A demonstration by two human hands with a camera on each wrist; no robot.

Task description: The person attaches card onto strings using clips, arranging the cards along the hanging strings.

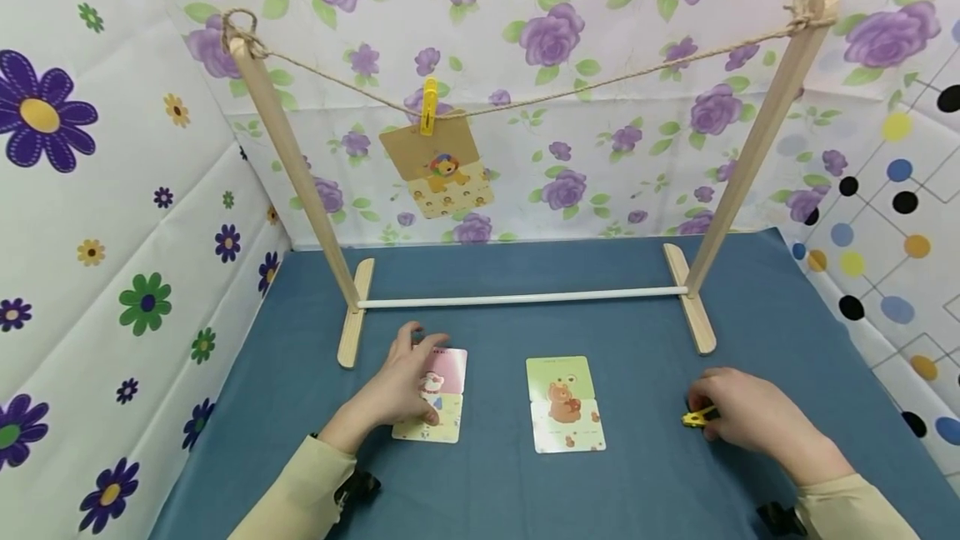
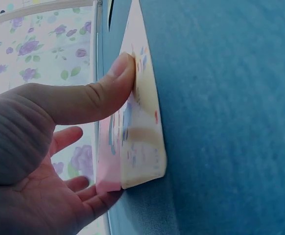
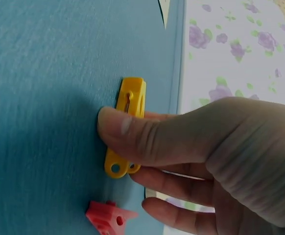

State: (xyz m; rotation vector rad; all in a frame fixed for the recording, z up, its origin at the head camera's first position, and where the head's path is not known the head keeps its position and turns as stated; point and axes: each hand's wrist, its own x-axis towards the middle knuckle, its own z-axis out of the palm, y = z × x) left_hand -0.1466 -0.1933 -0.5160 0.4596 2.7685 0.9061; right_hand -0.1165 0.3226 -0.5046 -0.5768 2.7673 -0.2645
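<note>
Yellow clip (image 3: 138,92) sits pinched in the right hand (image 1: 753,413), left hand (image 1: 401,383) spread over pink card (image 1: 450,390).

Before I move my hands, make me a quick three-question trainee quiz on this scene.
1. True or false: the right hand pinches a red clip.
2. Which animal decorates the hanging card? A) bear, B) lion, C) elephant.
3. Fill in the colour: the left hand is over the ____-and-yellow card.

Key: 1. False, it pinches a yellow clip. 2. B. 3. Pink.
</note>
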